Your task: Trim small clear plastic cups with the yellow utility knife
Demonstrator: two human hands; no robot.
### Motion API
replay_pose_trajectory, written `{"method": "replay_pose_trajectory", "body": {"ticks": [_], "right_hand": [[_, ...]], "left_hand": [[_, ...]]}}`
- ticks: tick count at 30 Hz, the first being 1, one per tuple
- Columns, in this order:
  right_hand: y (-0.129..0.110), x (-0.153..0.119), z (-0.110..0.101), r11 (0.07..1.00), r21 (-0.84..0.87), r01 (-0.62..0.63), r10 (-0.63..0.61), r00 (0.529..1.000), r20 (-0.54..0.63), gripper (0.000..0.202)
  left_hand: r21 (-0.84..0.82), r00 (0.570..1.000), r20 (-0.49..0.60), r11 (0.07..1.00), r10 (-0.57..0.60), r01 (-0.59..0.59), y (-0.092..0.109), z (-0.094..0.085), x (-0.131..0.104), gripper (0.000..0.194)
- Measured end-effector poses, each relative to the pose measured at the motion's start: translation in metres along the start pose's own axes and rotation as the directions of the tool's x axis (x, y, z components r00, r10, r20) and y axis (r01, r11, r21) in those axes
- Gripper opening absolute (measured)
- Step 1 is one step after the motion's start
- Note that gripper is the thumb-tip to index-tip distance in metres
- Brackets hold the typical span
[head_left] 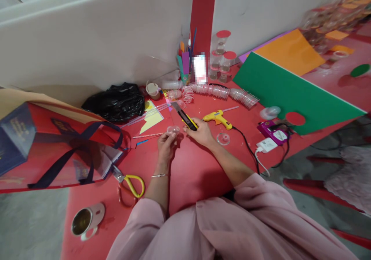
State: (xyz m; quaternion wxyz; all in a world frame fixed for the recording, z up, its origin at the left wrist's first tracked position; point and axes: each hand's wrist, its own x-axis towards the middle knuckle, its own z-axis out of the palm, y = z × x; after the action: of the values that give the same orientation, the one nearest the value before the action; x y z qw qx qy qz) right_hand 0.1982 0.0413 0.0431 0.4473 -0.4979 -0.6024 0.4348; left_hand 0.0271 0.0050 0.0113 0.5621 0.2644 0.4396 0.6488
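Note:
Pinched in my left hand (pixel 166 144) is a small clear plastic piece (pixel 173 129), round and see-through, near the middle of the red table (pixel 191 179). My right hand (pixel 201 132) is wrapped round a black and yellow utility knife (pixel 185 117), its blade pointing up and left, just above the clear piece. A yellow glue gun (pixel 218 118) lies right of my right hand, with a clear round lid-like piece (pixel 223 138) below it. Left of my left hand lie a striped straw (pixel 149 135) and a pale yellow paper sheet (pixel 152 117).
Scissors (pixel 135 186) and a mug of liquid (pixel 88 219) stand at the left front, beside a large bag (pixel 58 144). Behind are a black plastic bag (pixel 116 102), stacked clear cups (pixel 217 91) and a pen holder (pixel 184 76). A green board (pixel 292 94) and a purple power block (pixel 272 131) are right.

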Motion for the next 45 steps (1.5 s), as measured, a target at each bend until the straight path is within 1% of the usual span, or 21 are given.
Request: {"method": "replay_pose_trajectory", "body": {"ticks": [3,6,9,12,16,18,21,23,25,27,30,34,38,41,45], "right_hand": [[-0.005,-0.003,0.001,0.993,0.095,-0.073,0.068,0.996,0.061,0.035],[-0.007,-0.006,0.004,0.991,0.116,-0.065,0.054,0.994,0.093,0.040],[-0.005,-0.007,0.007,0.994,0.103,-0.037,0.021,0.989,0.145,0.042],[-0.003,-0.006,0.009,0.996,0.090,-0.018,0.008,0.994,0.112,0.043],[-0.003,-0.004,0.008,0.990,0.137,-0.013,0.008,0.999,0.038,0.043],[-0.002,-0.003,0.008,0.989,0.147,-0.010,0.010,1.000,0.001,0.042],[0.000,-0.002,0.007,0.975,0.208,-0.072,0.080,0.996,-0.029,0.043],[0.000,-0.002,0.006,0.963,0.246,-0.107,0.119,0.992,-0.035,0.044],[0.000,-0.003,0.006,0.959,0.263,-0.109,0.124,0.992,-0.038,0.045],[0.000,-0.003,0.006,0.957,0.268,-0.109,0.118,0.993,-0.021,0.045],[0.001,-0.004,0.009,0.955,0.274,-0.112,0.114,0.993,0.011,0.046],[0.005,-0.004,0.014,0.942,0.319,-0.105,0.112,0.994,-0.003,0.049],[0.007,-0.006,0.017,0.942,0.319,-0.104,0.103,0.994,0.019,0.052],[0.008,-0.007,0.019,0.956,0.281,-0.082,0.082,0.997,0.012,0.052],[0.009,-0.007,0.021,0.948,0.302,-0.101,0.102,0.995,0.014,0.053]], "left_hand": [[0.024,1.000,0.031,1.000,-0.005,0.004,-0.001,-0.001,0.000,0.036],[0.032,0.997,0.077,0.999,-0.002,0.000,-0.003,-0.002,0.000,0.038],[0.023,0.993,0.120,1.000,0.008,-0.011,-0.004,-0.002,0.001,0.038],[0.012,0.991,0.128,0.999,0.030,-0.031,-0.004,-0.001,0.001,0.041],[0.033,0.988,0.151,0.998,0.041,-0.047,-0.005,0.000,0.001,0.040],[0.064,0.990,0.119,0.994,0.077,-0.085,-0.007,0.000,0.002,0.037],[0.120,0.988,-0.001,0.981,0.154,-0.153,-0.010,-0.001,0.004,0.037],[0.156,0.981,-0.069,0.973,0.182,-0.170,-0.012,0.000,0.005,0.036],[0.175,0.978,-0.091,0.970,0.186,-0.168,-0.012,0.001,0.004,0.035],[0.171,0.981,-0.074,0.972,0.178,-0.164,-0.013,0.003,0.003,0.037],[0.156,0.983,-0.016,0.971,0.184,-0.179,-0.012,0.005,0.002,0.040],[0.188,0.972,0.062,0.953,0.228,-0.236,-0.011,0.006,0.000,0.029],[0.239,0.942,0.076,0.911,0.326,-0.335,-0.012,0.007,0.001,0.021],[0.221,0.950,0.040,0.925,0.309,-0.310,-0.015,0.006,0.003,0.020],[0.182,0.972,0.017,0.955,0.235,-0.234,-0.019,0.005,0.003,0.026]]}}
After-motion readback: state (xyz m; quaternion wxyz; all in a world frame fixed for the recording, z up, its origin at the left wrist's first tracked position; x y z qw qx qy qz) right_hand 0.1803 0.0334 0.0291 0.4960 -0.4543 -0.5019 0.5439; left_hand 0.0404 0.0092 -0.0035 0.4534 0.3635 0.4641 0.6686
